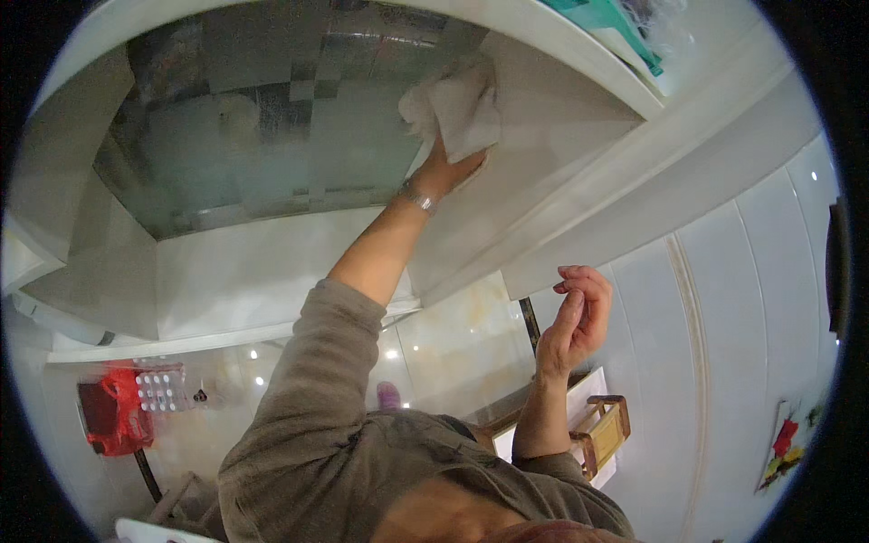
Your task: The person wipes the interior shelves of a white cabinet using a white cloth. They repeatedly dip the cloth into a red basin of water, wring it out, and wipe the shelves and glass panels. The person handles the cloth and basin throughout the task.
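Note:
My left hand (445, 170), a metal band at its wrist, is raised high and pressed around a white cloth (465, 112). The cloth is bunched against the right inner wall of a white recessed cabinet (536, 142), beside the edge of its glossy, reflective back panel (271, 149). Some of my left fingers are hidden by the cloth. My right hand (580, 319) is held up lower and to the right, in front of the white wall, its fingers half curled and nothing visible in them.
Below the cabinet's lower shelf (237, 271), a red plastic bag (122, 414) and a pack of capped bottles (159, 391) rest on the shiny tiled floor (448, 353). A small wooden stool (604, 438) is at the right. Green and clear plastic (611, 30) lies on the cabinet's top.

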Tool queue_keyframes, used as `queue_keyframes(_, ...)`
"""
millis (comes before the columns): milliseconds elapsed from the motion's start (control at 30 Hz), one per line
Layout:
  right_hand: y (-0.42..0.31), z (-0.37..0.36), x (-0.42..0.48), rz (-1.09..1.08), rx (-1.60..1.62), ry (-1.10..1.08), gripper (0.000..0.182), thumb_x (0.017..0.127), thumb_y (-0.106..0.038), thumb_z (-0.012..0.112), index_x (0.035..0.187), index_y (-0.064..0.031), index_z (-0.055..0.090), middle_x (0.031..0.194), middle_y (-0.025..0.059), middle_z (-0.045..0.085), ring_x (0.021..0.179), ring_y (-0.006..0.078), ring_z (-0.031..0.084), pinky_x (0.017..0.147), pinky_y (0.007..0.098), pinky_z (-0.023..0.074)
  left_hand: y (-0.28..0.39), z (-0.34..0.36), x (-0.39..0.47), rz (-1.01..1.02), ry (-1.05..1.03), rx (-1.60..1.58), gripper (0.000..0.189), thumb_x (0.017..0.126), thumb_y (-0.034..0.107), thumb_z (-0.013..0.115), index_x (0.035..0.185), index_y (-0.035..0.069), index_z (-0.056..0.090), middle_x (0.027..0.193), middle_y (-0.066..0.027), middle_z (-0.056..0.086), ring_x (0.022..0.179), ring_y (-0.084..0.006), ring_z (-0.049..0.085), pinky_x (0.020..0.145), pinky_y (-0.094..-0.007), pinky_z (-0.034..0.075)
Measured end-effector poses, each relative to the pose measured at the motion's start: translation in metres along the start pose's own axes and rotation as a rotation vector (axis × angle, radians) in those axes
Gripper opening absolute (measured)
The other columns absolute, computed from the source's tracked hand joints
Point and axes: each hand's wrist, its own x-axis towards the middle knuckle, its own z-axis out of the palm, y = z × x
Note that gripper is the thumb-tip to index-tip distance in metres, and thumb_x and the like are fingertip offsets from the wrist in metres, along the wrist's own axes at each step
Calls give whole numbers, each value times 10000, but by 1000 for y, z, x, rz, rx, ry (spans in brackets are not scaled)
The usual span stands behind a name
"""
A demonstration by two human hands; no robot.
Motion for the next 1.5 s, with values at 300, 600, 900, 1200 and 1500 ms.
queue_keyframes(300, 17, 12, -2, 34, 97, -67, 106, 815, -4, 424, 790, 28, 522, 881, 166, 543, 795, 214, 520, 680, 279, 424, -62, 31, -132, -551, 63, -73, 461, 896, 250, 364, 1286, 2, 357, 1310, -178, 377, 1226, -309, 336, 1046, -329, 209)
queue_keyframes(600, 25, 25, -17, 42, 182, -243, 80, 807, 21, 447, 838, 17, 521, 879, 151, 553, 787, 222, 527, 703, 283, 422, -30, 48, -201, -784, -72, 195, 343, 831, 160, 403, 1124, -12, 453, 1103, -245, 518, 1025, -379, 480, 894, -389, 378)
queue_keyframes(900, 30, 32, -26, -5, 209, -296, 87, 857, -22, 433, 848, 15, 511, 928, 141, 517, 816, 184, 507, 708, 265, 408, 32, 80, -201, -130, 57, 391, 224, 761, 84, 523, 982, 45, 522, 1002, -204, 535, 945, -382, 508, 796, -463, 403)
queue_keyframes(1200, 25, 0, 2, -53, 249, -78, 85, 796, 18, 456, 837, 3, 530, 894, 134, 559, 783, 204, 519, 704, 277, 417, 175, 17, -22, 620, 262, 384, 277, 681, 75, 602, 955, 118, 603, 1024, -101, 560, 969, -318, 505, 841, -445, 380)
queue_keyframes(1500, 21, -29, 12, -93, 258, 39, 85, 807, -1, 439, 828, 5, 521, 882, 147, 552, 815, 224, 518, 713, 300, 418, 197, 19, -9, 635, 284, 510, 305, 669, 30, 578, 969, 77, 606, 1042, -121, 572, 1023, -323, 503, 907, -447, 375)
